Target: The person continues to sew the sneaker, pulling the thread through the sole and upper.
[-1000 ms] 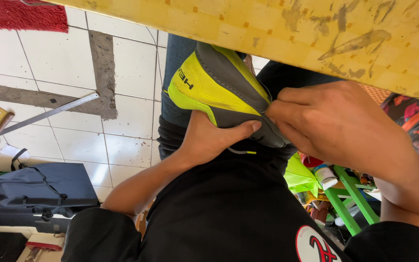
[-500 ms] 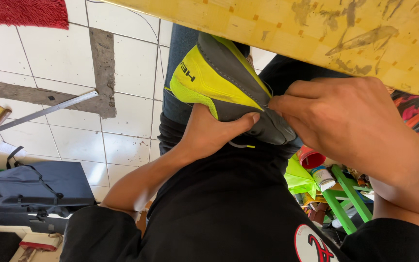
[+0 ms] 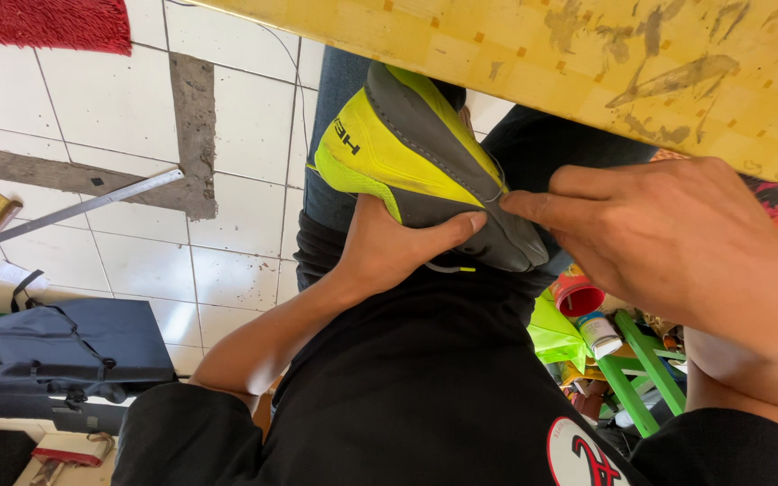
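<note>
My left hand [image 3: 389,252] has its grip closed around the yellow shoe [image 3: 416,166]; my right hand [image 3: 677,252] pinches its grey edge, beneath the tabletop [image 3: 587,63].

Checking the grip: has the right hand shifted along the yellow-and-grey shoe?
Cannot tell; the right hand remains pinching the yellow-and-grey shoe beneath the yellow table edge.
</note>
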